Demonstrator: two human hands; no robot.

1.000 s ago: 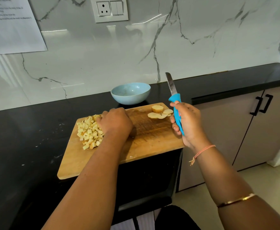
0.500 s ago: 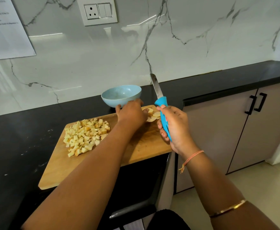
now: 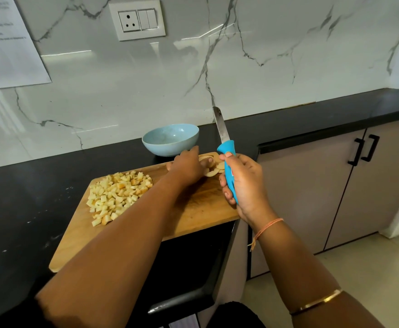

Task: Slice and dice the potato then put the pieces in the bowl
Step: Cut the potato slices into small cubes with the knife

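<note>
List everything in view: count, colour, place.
countertop: one, black, along the wall
cutting board: one, wooden, on the countertop's edge
bowl: one, light blue, behind the cutting board
diced potato: one pile, pale yellow, left part of the board
potato slices: a few, pale, board's far right corner
knife: one, blue handle, blade pointing up
socket plate: one, white, on the wall
paper sheet: one, white, wall, top left
cabinet doors: two, beige, right
left hand: at the potato slices, grip unclear
right hand: grips the knife handle
</note>
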